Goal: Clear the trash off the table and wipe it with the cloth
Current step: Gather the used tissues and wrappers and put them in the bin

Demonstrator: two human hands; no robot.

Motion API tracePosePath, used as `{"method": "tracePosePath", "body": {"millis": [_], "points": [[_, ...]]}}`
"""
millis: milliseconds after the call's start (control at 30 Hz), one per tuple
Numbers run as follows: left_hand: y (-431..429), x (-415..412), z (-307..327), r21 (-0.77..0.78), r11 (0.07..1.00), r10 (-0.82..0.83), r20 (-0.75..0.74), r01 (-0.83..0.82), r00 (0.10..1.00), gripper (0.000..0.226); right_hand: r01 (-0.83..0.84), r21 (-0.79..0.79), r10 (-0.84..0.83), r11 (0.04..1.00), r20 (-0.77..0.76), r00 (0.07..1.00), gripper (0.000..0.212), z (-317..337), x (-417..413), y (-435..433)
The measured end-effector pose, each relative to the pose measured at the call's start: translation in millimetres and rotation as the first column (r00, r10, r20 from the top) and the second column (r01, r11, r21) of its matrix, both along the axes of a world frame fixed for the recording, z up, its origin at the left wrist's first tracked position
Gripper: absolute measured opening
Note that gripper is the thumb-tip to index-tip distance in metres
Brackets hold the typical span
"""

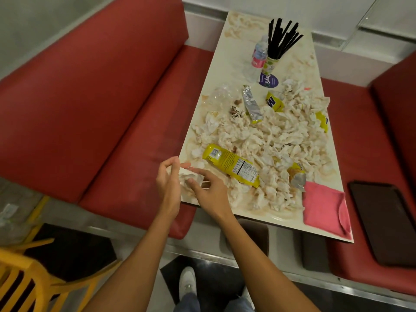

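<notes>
Clearing of trash is judged barely begun. Just left of the long yellow wrapper [231, 167], a crumpled tissue [190, 177] is cupped in the curled left hand [167, 183] and pinched by the right hand [209, 191]. Tissue litter [258, 136] is heaped behind the wrapper. The pink cloth [324, 208] lies untouched to its right, on the counter [281, 218]. A bin is needed next, but none is shown. Much of the tissue is hidden by the fingers.

The right hand [209, 192] partly covers a crumpled tissue [188, 176] (edges unclear).
</notes>
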State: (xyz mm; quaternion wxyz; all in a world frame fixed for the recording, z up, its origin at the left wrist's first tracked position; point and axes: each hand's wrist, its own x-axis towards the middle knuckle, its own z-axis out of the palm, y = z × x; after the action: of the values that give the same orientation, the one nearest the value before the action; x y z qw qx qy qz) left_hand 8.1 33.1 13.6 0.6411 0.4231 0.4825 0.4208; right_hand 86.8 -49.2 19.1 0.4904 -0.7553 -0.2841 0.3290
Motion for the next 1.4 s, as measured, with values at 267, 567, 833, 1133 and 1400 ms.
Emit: {"method": "tracePosePath", "body": {"millis": [267, 567, 833, 1133, 1400], "points": [[40, -15, -9, -0.111, 0.969, 0.204, -0.149, -0.221, 0.968, 0.032, -0.053, -0.022, 0.053, 0.998, -0.015, 0.998, 0.027, 1, 2, 6], [49, -31, -21, -0.091, 0.994, 0.031, -0.278, -0.059, 0.96, 0.017, -0.182, -0.233, 0.295, 0.955, 0.77, 0.566, 0.049, -45, 25, 41], [52, -39, -31, -0.119, 0.993, -0.045, -0.295, 0.01, 0.955, 0.016, -0.209, -0.309, 0.371, 0.928, 0.825, 0.428, 0.026, -75, 18, 44], [40, -34, -30, -0.118, 0.992, -0.078, -0.3, 0.044, 0.951, 0.014, -0.264, -0.204, 0.329, 0.943, 0.693, 0.641, 0.025, -77, 32, 26], [28, -22, -26, -0.12, 0.991, -0.092, -0.257, 0.063, 0.962, 0.011, -0.165, -0.048, 0.157, 0.985, 0.637, 0.754, 0.047, -56, 44, 15]]}}
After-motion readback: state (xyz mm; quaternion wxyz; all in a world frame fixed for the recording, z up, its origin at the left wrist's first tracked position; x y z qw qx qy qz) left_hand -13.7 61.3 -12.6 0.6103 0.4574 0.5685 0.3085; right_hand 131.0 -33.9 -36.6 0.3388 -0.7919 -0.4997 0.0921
